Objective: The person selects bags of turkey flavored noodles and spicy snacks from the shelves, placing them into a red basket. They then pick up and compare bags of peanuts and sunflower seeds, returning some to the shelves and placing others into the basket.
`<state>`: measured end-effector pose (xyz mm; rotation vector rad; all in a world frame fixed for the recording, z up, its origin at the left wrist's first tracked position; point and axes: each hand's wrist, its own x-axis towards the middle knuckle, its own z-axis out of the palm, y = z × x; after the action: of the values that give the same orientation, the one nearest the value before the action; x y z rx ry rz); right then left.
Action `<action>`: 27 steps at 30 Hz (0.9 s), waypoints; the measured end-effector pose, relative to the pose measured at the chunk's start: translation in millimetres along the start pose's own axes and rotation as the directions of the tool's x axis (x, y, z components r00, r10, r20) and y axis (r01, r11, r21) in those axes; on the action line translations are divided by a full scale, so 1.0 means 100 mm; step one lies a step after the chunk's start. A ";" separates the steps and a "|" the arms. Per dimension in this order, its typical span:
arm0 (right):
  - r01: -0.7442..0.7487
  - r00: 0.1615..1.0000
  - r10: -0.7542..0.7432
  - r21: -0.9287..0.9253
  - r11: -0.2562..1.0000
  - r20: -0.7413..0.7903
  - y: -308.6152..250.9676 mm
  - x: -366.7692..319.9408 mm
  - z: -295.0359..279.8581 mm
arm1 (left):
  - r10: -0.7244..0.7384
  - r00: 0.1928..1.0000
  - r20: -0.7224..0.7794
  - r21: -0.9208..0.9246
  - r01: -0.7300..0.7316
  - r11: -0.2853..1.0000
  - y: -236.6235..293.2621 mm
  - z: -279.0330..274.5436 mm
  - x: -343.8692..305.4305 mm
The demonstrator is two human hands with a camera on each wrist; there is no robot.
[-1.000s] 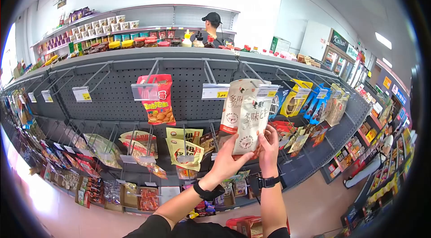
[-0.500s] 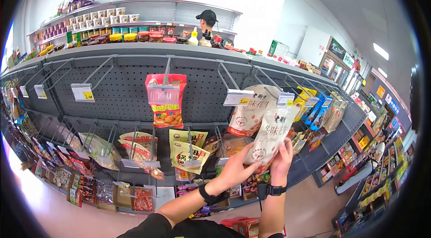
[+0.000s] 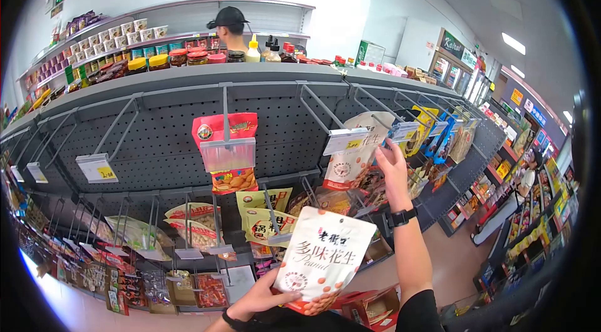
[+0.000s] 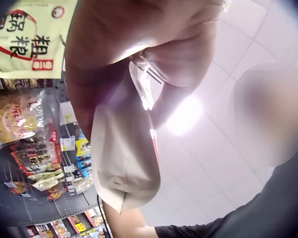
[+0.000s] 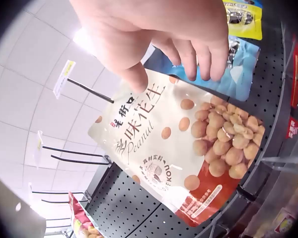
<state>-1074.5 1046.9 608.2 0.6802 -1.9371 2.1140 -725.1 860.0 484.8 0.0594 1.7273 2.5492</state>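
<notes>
My left hand grips the lower left part of a cream and red peanut bag, thumb over its front. The left wrist view has this bag edge-on beneath the fingers. A second peanut bag of the same kind hangs from a hook behind a price tag. My right hand is raised at the right side of that hanging bag. In the right wrist view its thumb overlaps the bag's upper part, with the other fingers spread apart from the thumb.
A red snack bag hangs left of the peanut bags. Yellow bags hang on the lower row. Metal hooks jut from the pegboard. Jars line the top shelf, and a person in a cap stands behind it.
Both hands held the peanut bag at the rack. My left hand has brought it down and towards me, while my right hand has let go and moved up to the hanging bag.
</notes>
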 end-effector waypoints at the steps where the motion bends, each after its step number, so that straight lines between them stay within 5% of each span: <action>1: 0.008 1.000 -0.008 -0.012 1.000 -0.007 0.01 0.00 0.03 | -0.043 0.999 -0.020 -0.031 0.042 0.999 -0.03 -0.06 -0.07; 3: 0.026 1.000 -0.026 0.027 0.999 -0.016 0.16 0.06 -0.01 | -0.032 0.999 -0.036 -0.042 0.030 0.999 -0.07 -0.16 -0.18; 5: -0.077 0.997 0.066 0.262 0.962 0.050 0.17 0.00 -0.01 | -0.078 0.991 -0.109 -0.060 0.071 0.996 0.01 -0.19 -0.31; 10: 0.110 0.989 -0.081 0.257 0.960 -0.122 -0.13 -0.35 0.10 | -0.049 0.981 -0.189 -0.102 0.030 0.994 -0.04 -0.33 -0.45; 14: 0.099 0.989 -0.056 0.329 0.939 -0.137 -0.27 -0.52 -0.12 | -0.072 0.974 -0.213 -0.117 0.047 0.992 -0.12 -0.43 -0.52; 16: -0.030 0.995 0.068 0.430 0.902 -0.074 -0.49 -0.66 -0.19 | -0.086 0.971 -0.221 -0.112 0.062 0.992 -0.10 -0.44 -0.52; 27: -0.118 0.987 0.150 0.349 0.930 -0.064 -0.36 -1.20 -0.47 | -0.129 0.974 -0.188 -0.056 0.120 0.991 -0.11 -0.25 -0.30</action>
<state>-962.7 1116.8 583.8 0.5094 -1.6237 2.5552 -696.1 839.1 465.3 -0.2975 1.6732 2.5728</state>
